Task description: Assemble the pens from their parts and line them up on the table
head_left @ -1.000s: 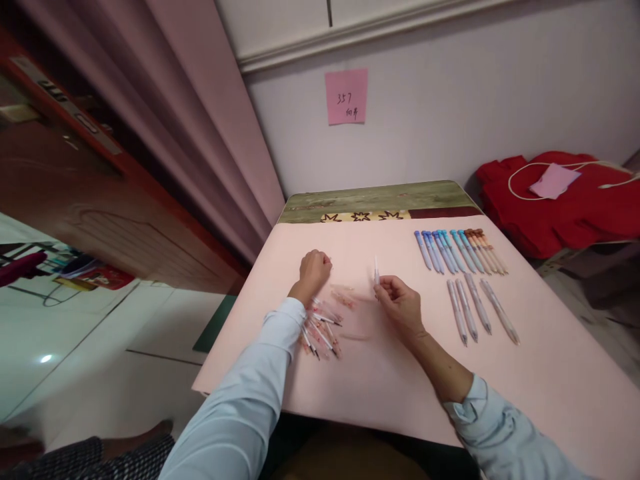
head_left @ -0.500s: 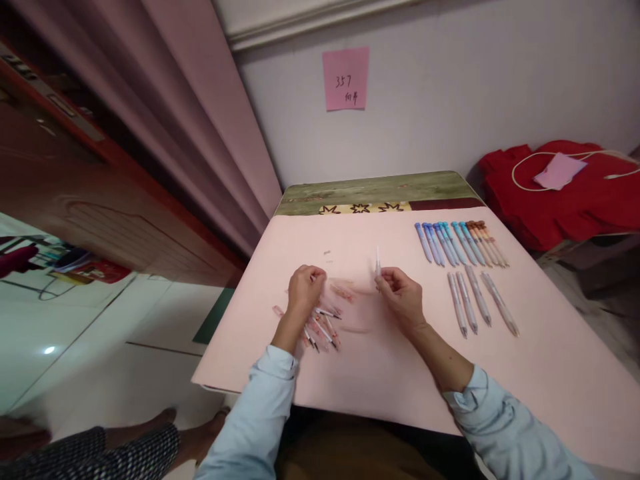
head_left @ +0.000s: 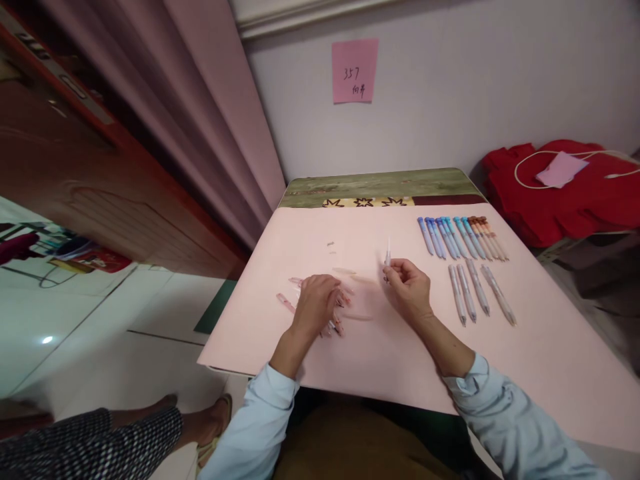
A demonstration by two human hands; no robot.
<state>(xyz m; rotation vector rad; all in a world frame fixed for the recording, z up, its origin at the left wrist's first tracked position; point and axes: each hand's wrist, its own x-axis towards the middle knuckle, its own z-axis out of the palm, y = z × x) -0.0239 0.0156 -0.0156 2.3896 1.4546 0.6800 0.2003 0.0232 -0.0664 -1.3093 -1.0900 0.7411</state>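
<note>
My left hand (head_left: 315,303) lies palm down, fingers curled, on a loose heap of pink pen parts (head_left: 289,304) near the middle of the pink-covered table (head_left: 380,360); what its fingers grip is hidden. Fingers pinched, my right hand (head_left: 410,288) holds a thin clear pen tube (head_left: 388,253) upright. A row of blue and orange pens (head_left: 460,237) lies at the far right. Several grey pens (head_left: 475,293) lie in front of that row, right of my right hand.
A tiny part (head_left: 331,245) lies alone beyond the heap. A pink note (head_left: 355,71) is stuck on the wall. Red cloth with a white cable (head_left: 560,193) lies right of the table. Pink curtain and wooden door stand left. Someone's leg and foot (head_left: 200,427) show at bottom left.
My left hand drew back from the far side of the table and came down onto the pink parts heap. My right hand kept the clear tube upright, hardly moving.
</note>
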